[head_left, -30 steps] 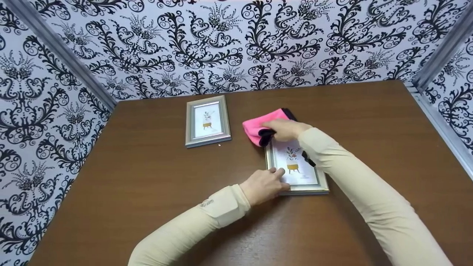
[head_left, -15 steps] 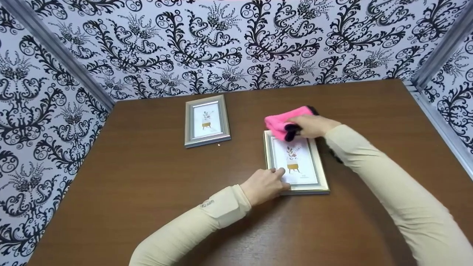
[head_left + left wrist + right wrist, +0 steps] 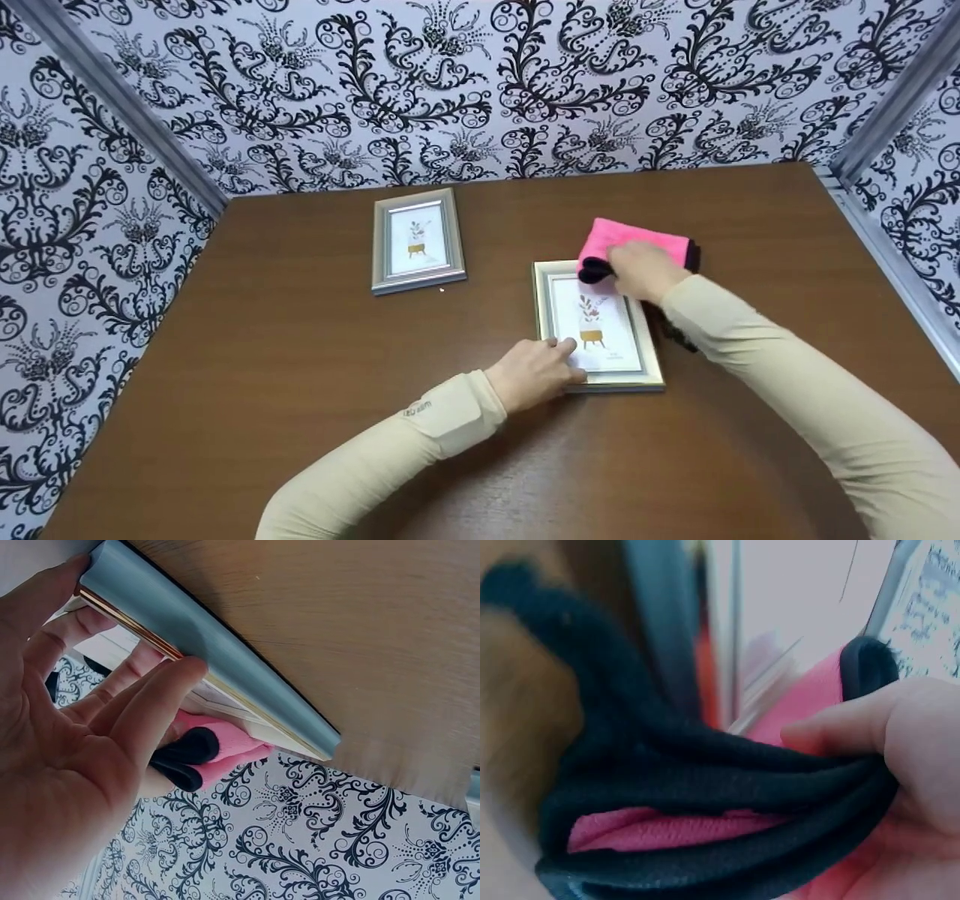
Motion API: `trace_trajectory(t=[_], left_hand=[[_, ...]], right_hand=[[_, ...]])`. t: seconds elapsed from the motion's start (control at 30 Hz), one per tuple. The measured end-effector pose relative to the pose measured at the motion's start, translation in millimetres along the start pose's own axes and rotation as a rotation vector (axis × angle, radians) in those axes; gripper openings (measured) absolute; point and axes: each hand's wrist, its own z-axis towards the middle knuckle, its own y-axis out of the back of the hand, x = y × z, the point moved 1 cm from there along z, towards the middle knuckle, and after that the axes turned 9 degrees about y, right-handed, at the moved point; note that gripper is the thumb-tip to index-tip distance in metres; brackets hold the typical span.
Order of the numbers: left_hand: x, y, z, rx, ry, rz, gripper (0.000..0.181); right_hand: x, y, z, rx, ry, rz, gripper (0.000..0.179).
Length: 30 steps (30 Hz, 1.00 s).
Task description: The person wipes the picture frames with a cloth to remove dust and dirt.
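Observation:
A gold and silver picture frame lies on the table, its print showing a plant in a yellow pot. My left hand grips its near left corner; the left wrist view shows thumb and fingers curled over the blue-grey side. Bunched in my right hand is a folded pink cloth with black edging, laid over the frame's far right end. Close up in the right wrist view, the cloth's black hem sits in folds between thumb and palm. The frame's far right corner is hidden under cloth and hand.
A second, similar picture frame lies flat at the back left of the brown table. Black-and-white patterned walls rise behind and at both sides, joined by metal corner posts.
My right hand has moved the pink cloth rightward across the frame's far end, from its left corner to its right, uncovering the far left corner. My left hand keeps its place on the frame.

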Motion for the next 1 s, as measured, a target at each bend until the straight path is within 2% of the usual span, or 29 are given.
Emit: trace_trajectory(t=[0.13, 0.27, 0.43, 0.53, 0.63, 0.73, 0.87, 1.0], left_hand=[[0.0, -1.9, -1.0, -0.039, 0.003, 0.002, 0.015], [-1.5, -3.6, -0.4, -0.065, 0.009, 0.007, 0.016], [-4.4, -4.2, 2.1, -0.05, 0.002, 0.01, 0.021], [-5.5, -4.5, 2.9, -0.045, 0.001, 0.01, 0.021], [-5.3, -3.7, 2.7, -0.049, 0.006, 0.001, 0.019], [-4.1, -2.8, 1.8, -0.038, 0.01, -0.01, 0.019], [-2.0, -2.6, -0.4, -0.017, 0.014, -0.021, 0.017], [-0.3, -1.9, -0.5, -0.017, 0.01, -0.036, 0.015]], right_hand=[[18.8, -7.1, 5.4, -0.058, 0.044, -0.056, 0.016], [34.9, -12.4, 12.4, -0.061, 0.117, -0.039, 0.027], [48.3, -16.4, 17.0, -0.019, 0.248, 0.051, 0.055], [49.7, -19.1, 17.9, 0.022, 0.337, 0.078, 0.061], [44.2, -20.8, 16.5, 0.047, 0.4, 0.048, 0.062], [34.8, -22.2, 13.9, 0.05, 0.458, -0.044, 0.062], [24.5, -24.1, 10.6, 0.023, 0.529, -0.265, 0.056], [15.3, -21.4, 1.7, 0.021, 0.497, -0.461, 0.05]])
